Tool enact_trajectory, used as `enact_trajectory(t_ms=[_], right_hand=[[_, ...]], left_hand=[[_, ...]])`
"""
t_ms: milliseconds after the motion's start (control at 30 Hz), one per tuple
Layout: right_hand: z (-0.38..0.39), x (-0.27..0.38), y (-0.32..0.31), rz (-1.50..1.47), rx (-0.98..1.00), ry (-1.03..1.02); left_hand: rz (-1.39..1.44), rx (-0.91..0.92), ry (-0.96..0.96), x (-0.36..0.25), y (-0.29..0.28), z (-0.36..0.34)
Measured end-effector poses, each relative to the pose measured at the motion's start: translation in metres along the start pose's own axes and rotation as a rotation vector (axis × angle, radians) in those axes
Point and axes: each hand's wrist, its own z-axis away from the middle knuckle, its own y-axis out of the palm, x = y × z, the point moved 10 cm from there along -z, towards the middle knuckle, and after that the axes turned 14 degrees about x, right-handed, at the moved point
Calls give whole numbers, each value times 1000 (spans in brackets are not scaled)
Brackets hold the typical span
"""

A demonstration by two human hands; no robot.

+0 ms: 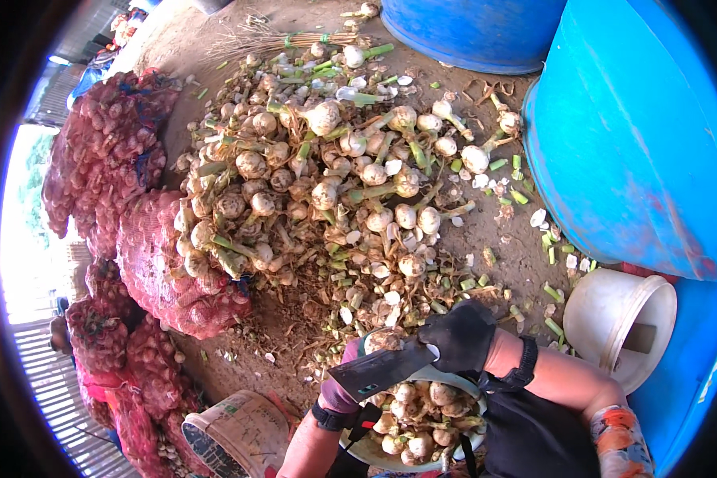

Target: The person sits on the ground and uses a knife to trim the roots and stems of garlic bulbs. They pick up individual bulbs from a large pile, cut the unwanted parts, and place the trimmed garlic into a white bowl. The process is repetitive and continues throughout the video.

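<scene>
Your left grip (341, 392) is closed around a pale bulb (384, 340), though the blade hides most of the fingers, so you cannot tell exactly how they sit. Your right grip (458, 334), in a black glove, is clenched on the knife (382, 370), its broad dark blade slanting across in front of your left palm. The bulb sits just beyond the blade's upper side, above the basin (464, 382) of bulbs near your lap.

The step looks like trimming, judging by the cut green stem pieces (553, 291) scattered on the ground (494, 231). To do it well, turn the bulb until the part you want off faces the edge, and tuck your left fingertips behind its round side, clear of the blade's path. Cut close without biting into the cloves, using short strokes directed away from your left wrist. Let trimmings fall outside the basin, then lower the finished bulb in gently so it does not bruise. Choose the next from the near side of the pile (323, 191), so you reach less.
</scene>
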Motion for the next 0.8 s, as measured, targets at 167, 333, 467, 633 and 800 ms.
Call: enact_trajectory(t_ms=[167, 333, 467, 633, 800], right_hand=[[17, -101, 19, 22, 178, 502], [21, -56, -7, -314, -155, 243], [13, -25, -1, -451, -122, 77], [19, -45, 32, -1118, 75, 503], [16, -49, -12, -719, -154, 189]], left_hand=[[-231, 229, 247, -32, 26, 31], [285, -165, 334, -41, -2, 9], [520, -246, 623, -47, -14, -3], [584, -199, 681, -43, -3, -8], [432, -33, 249, 2, -14, 0]])
